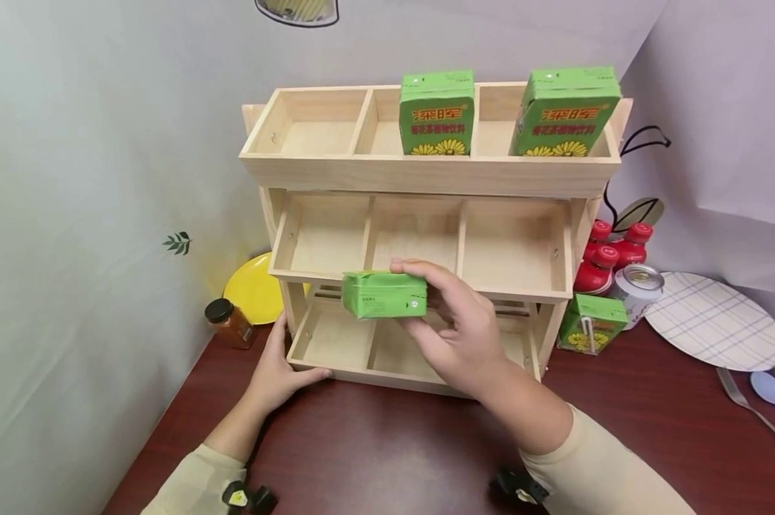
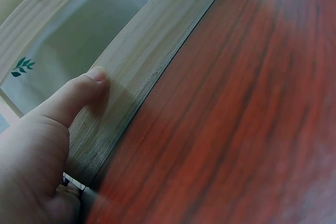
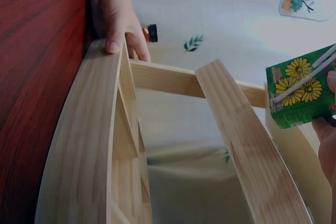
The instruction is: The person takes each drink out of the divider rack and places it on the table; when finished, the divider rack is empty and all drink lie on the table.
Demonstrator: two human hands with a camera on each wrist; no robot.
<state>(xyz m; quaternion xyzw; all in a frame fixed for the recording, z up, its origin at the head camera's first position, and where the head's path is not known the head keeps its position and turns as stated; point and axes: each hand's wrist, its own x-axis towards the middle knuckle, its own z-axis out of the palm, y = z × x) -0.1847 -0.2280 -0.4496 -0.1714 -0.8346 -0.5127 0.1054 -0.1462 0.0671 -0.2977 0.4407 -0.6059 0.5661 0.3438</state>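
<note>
My right hand [image 1: 467, 329] pinches a green drink carton [image 1: 387, 295] between thumb and fingers, in front of the middle tier of a three-tier wooden shelf rack [image 1: 426, 177]. The right wrist view shows yellow flowers and a white straw on the side of this carton [image 3: 299, 85]. My left hand [image 1: 280, 372] grips the rack's lower left corner. Its thumb presses the front board [image 2: 126, 77] in the left wrist view, and the fingers reach round the side. Two more green cartons stand in the top tier, one in the middle compartment [image 1: 436, 114] and one in the right [image 1: 567, 114].
To the right of the rack stand red-capped bottles [image 1: 598, 270], a silver can [image 1: 638, 290] and another green carton [image 1: 592, 325]. Beyond them are a checked plate [image 1: 715, 322], a fork [image 1: 754, 408] and a spoon [image 1: 770, 390]. On the left are a jar [image 1: 231, 325] and a yellow plate [image 1: 255, 286].
</note>
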